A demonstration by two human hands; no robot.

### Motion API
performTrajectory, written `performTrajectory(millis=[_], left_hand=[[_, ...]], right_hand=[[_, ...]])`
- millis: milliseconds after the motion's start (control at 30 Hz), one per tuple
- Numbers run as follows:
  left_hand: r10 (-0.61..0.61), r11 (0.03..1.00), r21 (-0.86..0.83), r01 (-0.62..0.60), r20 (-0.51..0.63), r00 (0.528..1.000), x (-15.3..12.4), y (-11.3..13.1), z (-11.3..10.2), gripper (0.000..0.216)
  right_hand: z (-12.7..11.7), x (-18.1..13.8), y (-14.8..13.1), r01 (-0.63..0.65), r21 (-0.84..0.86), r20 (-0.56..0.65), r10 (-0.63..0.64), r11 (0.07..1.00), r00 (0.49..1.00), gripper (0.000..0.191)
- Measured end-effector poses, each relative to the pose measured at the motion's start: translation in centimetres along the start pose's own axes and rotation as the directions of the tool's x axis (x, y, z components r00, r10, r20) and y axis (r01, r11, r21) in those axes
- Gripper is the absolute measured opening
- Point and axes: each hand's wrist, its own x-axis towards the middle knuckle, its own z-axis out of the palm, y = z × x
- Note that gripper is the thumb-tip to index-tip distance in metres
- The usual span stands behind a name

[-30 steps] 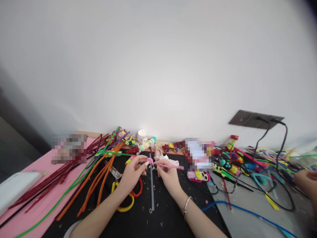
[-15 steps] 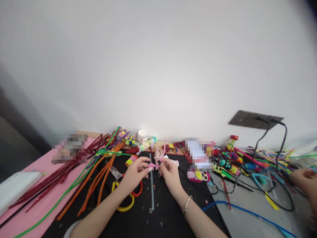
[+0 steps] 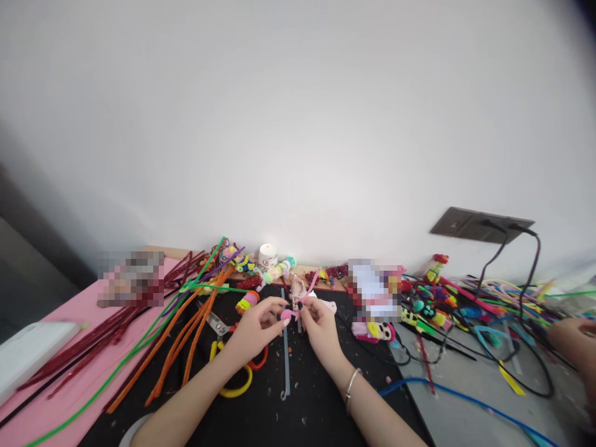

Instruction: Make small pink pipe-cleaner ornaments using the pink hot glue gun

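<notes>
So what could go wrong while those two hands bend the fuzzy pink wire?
1. The left hand and right hand pinch the fuzzy pink pipe cleaner close together, so its wire end might poke a fingertip.
2. The metal cutters with yellow loop handles lie beside the left wrist, and a shifting arm could bump them.
3. The thin grey strip lies right below both hands and may get knocked aside.

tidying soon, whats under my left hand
Under the left hand lie scissors on the black mat: yellow and red handle loops show below the wrist, metal blades poke out left. Their middle is hidden by the hand.
</notes>
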Motion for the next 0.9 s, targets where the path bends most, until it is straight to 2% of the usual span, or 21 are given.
performTrajectory(millis=[433,667,900], left_hand=[[-0.018,0.997,0.076,0.018,0.006,1.000,0.15,-0.45,-0.11,0.047],[0.045,0.997,0.059,-0.044,-0.016,0.999,0.02,0.15,-0.17,0.027],[0.036,0.999,0.032,-0.035,-0.007,0.999,0.08,-0.06,-0.17,0.022]], right_hand=[[-0.29,0.02,0.47,0.022,-0.072,-0.074,-0.028,0.997,0.997,0.027],[-0.28,0.01,0.33,0.032,-0.065,-0.036,-0.035,0.997,0.999,0.026],[-0.08,-0.05,-0.18,0.018,-0.017,0.018,-0.018,1.000,1.000,0.023]])
